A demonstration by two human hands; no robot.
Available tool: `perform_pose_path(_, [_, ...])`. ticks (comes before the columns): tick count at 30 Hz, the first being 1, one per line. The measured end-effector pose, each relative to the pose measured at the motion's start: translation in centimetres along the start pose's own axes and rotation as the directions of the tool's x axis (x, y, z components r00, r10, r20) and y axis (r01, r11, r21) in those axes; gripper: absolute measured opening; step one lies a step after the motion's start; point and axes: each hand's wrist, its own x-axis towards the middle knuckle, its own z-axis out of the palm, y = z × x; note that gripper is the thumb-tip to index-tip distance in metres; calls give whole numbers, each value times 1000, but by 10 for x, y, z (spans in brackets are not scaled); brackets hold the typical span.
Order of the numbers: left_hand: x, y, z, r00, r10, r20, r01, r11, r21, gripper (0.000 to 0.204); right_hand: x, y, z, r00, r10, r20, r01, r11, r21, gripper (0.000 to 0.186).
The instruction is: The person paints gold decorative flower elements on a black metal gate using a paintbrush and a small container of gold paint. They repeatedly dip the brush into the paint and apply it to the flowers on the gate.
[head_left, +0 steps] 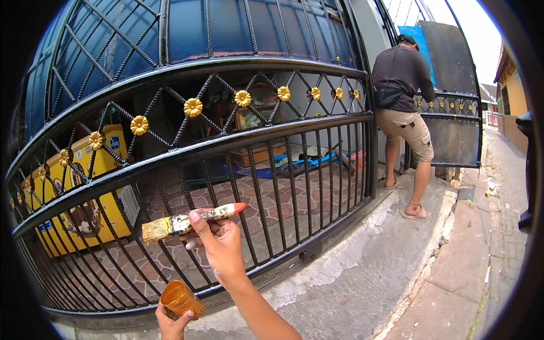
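Note:
My right hand (220, 243) grips a paintbrush (195, 220) by its paint-spattered handle. The brush lies nearly level, its gold-coated bristles to the left and its red handle tip to the right. Lower down, my left hand (171, 324) is wrapped round a small cup (180, 298) smeared with gold paint, its mouth tilted up toward the left. Both hands are in front of the lower bars of a black metal gate (249, 136). Gold flower ornaments (193, 107) run in a row along its diamond-patterned band, above the brush. The brush appears apart from the gate.
At the right, a person in dark clothes (405, 79) bends toward another black gate panel (447, 107) with gold flowers. Behind the bars stand a yellow chest freezer (85, 192) and shelves. A concrete ledge (351, 283) runs along the gate, beside a paved lane (498, 226).

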Motion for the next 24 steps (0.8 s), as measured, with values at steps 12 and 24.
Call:
perform_pose_path(12, [1,30,-60,978,-81,-191,113,980,164,76,-2,32,0,1000,24,14,-25,993,117,34])
perform_pose_path(24, [34,64,-85,988,-141,63,140,990,12,73,-6,52,31,995,-61,84,70,992,-109,36])
